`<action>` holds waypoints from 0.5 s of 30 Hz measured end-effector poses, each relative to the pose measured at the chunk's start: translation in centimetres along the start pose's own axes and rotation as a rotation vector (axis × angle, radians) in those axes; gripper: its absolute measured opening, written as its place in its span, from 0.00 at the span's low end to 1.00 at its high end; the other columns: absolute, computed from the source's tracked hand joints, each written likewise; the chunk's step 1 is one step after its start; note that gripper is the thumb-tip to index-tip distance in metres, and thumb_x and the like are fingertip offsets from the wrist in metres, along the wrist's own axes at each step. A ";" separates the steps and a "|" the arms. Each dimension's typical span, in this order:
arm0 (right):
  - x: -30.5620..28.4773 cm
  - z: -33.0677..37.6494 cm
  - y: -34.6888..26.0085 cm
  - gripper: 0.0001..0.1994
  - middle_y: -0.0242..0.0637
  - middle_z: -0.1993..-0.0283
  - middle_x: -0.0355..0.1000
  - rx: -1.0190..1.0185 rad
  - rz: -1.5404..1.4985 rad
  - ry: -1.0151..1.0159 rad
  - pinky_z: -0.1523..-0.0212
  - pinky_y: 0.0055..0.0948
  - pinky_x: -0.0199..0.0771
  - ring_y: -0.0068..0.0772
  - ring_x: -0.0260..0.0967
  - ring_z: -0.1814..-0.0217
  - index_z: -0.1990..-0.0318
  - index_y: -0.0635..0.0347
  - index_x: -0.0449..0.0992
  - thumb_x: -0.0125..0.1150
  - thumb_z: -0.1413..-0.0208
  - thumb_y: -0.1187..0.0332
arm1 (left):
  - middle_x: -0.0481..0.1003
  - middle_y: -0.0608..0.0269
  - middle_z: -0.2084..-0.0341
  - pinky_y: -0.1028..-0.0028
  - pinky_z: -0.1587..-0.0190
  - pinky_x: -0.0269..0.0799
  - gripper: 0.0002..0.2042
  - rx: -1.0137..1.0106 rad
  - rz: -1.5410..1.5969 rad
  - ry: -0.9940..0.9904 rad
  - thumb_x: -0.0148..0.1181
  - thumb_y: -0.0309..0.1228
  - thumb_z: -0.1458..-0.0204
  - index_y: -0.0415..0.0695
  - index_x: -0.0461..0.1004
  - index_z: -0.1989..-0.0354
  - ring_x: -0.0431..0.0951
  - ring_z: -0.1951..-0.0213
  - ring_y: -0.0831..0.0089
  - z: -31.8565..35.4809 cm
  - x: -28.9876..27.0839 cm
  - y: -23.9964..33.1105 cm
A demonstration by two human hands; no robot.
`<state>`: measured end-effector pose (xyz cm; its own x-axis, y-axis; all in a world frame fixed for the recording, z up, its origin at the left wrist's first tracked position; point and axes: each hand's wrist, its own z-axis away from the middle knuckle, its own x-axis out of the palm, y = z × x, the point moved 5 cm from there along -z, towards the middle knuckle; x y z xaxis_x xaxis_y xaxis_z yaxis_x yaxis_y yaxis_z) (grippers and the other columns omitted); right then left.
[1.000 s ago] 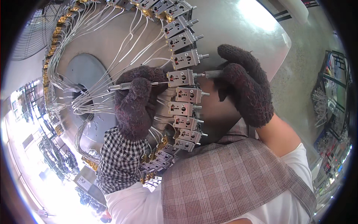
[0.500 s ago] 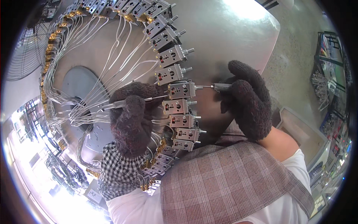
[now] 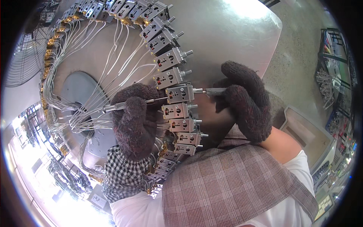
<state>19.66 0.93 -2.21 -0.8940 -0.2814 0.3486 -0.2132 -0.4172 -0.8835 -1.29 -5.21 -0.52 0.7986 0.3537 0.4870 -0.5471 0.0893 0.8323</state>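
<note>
Dark knit gloves cover both hands. My left hand (image 3: pixel 132 117) is closed around a slim metal tool (image 3: pixel 113 107), its thin tip touching or nearly touching the left side of a small metal box-shaped unit (image 3: pixel 180 93). From the other side, my right hand (image 3: pixel 247 104) grips a small screwdriver (image 3: pixel 216 91) with a grey handle. Its thin blade meets the end of that unit's protruding shaft (image 3: pixel 198 90); whether it sits inside the shaft I cannot tell. Similar units stand directly above and below this one, among them a lower unit (image 3: pixel 175 111).
Many such units form a ring along the rim of a metal round fixture. White wires (image 3: pixel 124 66) run from them to a grey central disc (image 3: pixel 81 81). A metal tabletop (image 3: pixel 227 45) spreads right. A tray-like bin (image 3: pixel 306 132) stands lower right, a wire-guarded fan (image 3: pixel 24 56) at left.
The ring of units appears shifted slightly left and down. My right hand has moved left, bringing the screwdriver closer to the shaft, with less of its blade showing. My left hand stays nearly still.
</note>
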 end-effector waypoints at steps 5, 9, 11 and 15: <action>0.1 -0.7 0.4 0.18 0.46 0.57 0.69 -0.089 -0.090 -0.037 0.65 0.27 0.74 0.30 0.70 0.63 0.46 0.63 0.62 0.50 0.43 0.69 | 0.71 0.55 0.67 0.63 0.56 0.70 0.13 -0.002 0.015 0.029 0.52 0.33 0.47 0.39 0.66 0.57 0.72 0.62 0.65 -0.1 0.3 -0.3; -0.2 -0.6 0.6 0.17 0.44 0.60 0.70 0.181 -0.002 -0.061 0.66 0.25 0.73 0.28 0.70 0.65 0.47 0.63 0.63 0.49 0.42 0.69 | 0.71 0.53 0.68 0.65 0.58 0.70 0.13 0.038 -0.067 0.070 0.53 0.34 0.48 0.38 0.66 0.58 0.73 0.64 0.65 -0.3 0.1 -0.1; -0.1 -0.6 0.1 0.16 0.41 0.63 0.71 0.155 0.017 -0.065 0.68 0.24 0.73 0.26 0.70 0.68 0.48 0.63 0.65 0.49 0.42 0.68 | 0.71 0.53 0.69 0.65 0.58 0.71 0.13 0.050 -0.067 0.074 0.53 0.34 0.48 0.38 0.66 0.59 0.73 0.65 0.64 -0.3 0.0 -0.1; 0.5 -0.9 0.4 0.15 0.39 0.67 0.72 -0.151 0.021 0.121 0.74 0.22 0.72 0.22 0.70 0.71 0.50 0.63 0.67 0.50 0.42 0.67 | 0.72 0.53 0.67 0.64 0.58 0.71 0.13 0.048 -0.058 0.075 0.52 0.33 0.48 0.38 0.66 0.58 0.74 0.64 0.63 -0.4 -0.2 -0.3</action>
<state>18.73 1.42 -2.69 -0.9378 -0.1787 0.2977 -0.2429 -0.2754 -0.9302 -1.35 -4.96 -0.91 0.8066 0.4185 0.4175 -0.4860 0.0674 0.8714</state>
